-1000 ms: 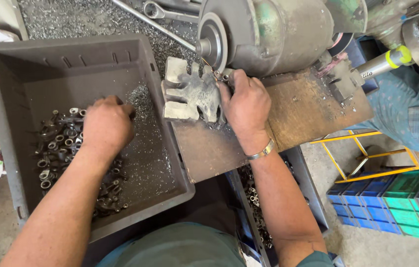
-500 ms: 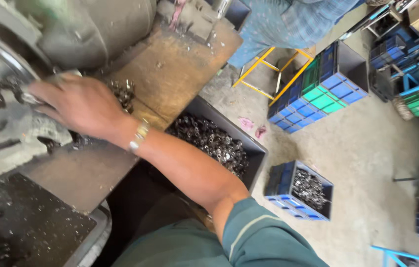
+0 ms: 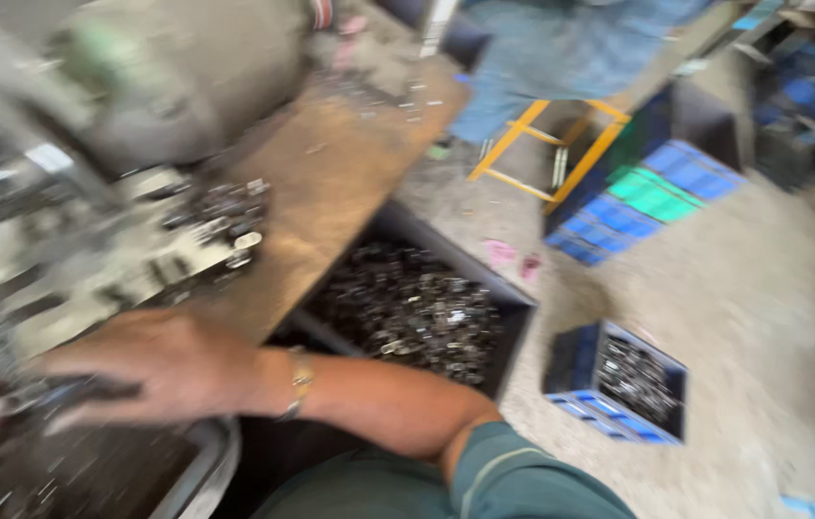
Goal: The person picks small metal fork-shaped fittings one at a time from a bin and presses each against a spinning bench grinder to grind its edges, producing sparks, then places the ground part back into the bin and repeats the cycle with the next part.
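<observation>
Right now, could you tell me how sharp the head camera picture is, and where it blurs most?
Head view: motion blur throughout; the right hand and machine smear worst, the blue crate on the floor stays readable; lighting even, no glare.

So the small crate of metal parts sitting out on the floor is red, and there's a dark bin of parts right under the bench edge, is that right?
Not quite. The head view shows the small crate on the floor is blue, not red. The rest holds: it contains metal parts, and a dark bin of parts sits under the bench edge.
</observation>
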`<state>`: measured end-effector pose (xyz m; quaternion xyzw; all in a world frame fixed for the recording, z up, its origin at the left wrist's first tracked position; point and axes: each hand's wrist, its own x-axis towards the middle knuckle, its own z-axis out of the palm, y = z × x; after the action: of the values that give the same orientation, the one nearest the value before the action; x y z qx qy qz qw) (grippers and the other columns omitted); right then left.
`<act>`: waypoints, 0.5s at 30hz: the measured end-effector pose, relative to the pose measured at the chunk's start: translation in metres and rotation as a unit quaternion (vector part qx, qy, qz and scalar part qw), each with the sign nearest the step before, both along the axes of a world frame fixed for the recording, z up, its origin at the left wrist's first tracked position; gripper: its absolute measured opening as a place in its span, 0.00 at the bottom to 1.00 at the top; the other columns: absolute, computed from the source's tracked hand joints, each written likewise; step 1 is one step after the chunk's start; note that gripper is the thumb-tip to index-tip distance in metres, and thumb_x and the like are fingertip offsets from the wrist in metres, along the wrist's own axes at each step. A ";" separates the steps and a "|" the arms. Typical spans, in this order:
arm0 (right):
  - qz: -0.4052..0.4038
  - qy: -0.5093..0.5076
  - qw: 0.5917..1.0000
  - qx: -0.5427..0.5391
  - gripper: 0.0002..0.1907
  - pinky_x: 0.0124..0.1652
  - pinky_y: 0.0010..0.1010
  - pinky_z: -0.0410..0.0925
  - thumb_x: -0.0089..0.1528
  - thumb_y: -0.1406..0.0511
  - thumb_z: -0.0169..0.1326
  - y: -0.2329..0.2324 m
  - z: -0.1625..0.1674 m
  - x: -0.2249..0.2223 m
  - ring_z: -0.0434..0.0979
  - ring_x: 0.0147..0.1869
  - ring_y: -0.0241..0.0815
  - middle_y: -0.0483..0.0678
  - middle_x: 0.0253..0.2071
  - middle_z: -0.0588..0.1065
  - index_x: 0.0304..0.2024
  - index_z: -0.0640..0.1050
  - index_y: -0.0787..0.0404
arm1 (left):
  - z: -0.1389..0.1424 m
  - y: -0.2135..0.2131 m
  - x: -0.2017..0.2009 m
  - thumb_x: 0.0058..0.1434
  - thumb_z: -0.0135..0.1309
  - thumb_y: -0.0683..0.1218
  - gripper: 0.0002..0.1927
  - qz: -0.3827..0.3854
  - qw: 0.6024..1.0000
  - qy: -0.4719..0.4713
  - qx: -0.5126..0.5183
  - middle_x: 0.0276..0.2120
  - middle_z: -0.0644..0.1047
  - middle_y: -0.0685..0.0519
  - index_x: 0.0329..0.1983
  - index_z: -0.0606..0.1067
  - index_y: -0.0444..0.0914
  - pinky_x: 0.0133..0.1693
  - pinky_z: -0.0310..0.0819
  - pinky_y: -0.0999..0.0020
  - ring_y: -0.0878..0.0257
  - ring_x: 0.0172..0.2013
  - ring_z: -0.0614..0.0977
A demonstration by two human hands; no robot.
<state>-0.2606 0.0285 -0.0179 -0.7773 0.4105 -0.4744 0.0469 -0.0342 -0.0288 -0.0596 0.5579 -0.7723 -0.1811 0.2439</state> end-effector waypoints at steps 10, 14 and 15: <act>-0.215 0.158 0.964 0.011 0.20 0.39 0.42 0.74 0.60 0.59 0.67 -0.047 0.045 -0.025 0.82 0.39 0.53 0.53 0.38 0.81 0.52 0.79 0.58 | 0.025 0.002 0.001 0.65 0.60 0.42 0.10 -0.014 0.925 0.373 0.076 0.31 0.81 0.55 0.48 0.79 0.35 0.35 0.74 0.75 0.71 0.31 0.80; -0.250 0.183 0.948 0.070 0.19 0.36 0.46 0.73 0.57 0.60 0.68 -0.079 0.046 -0.029 0.81 0.36 0.56 0.53 0.32 0.80 0.47 0.78 0.57 | 0.042 -0.002 0.007 0.65 0.60 0.43 0.06 0.043 0.938 0.338 0.060 0.26 0.80 0.56 0.43 0.82 0.36 0.31 0.72 0.75 0.73 0.27 0.78; -0.252 0.179 0.948 0.076 0.18 0.35 0.47 0.72 0.57 0.61 0.68 -0.084 0.045 -0.027 0.81 0.35 0.56 0.52 0.31 0.80 0.45 0.78 0.57 | 0.044 -0.002 0.008 0.65 0.61 0.43 0.06 0.044 0.941 0.330 0.052 0.25 0.80 0.56 0.43 0.82 0.36 0.31 0.72 0.75 0.73 0.26 0.77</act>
<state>-0.2880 -0.0552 0.0271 -0.7147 0.6295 -0.2914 -0.0893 -0.0261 -0.0310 -0.0157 0.5123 -0.6123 -0.3844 0.4636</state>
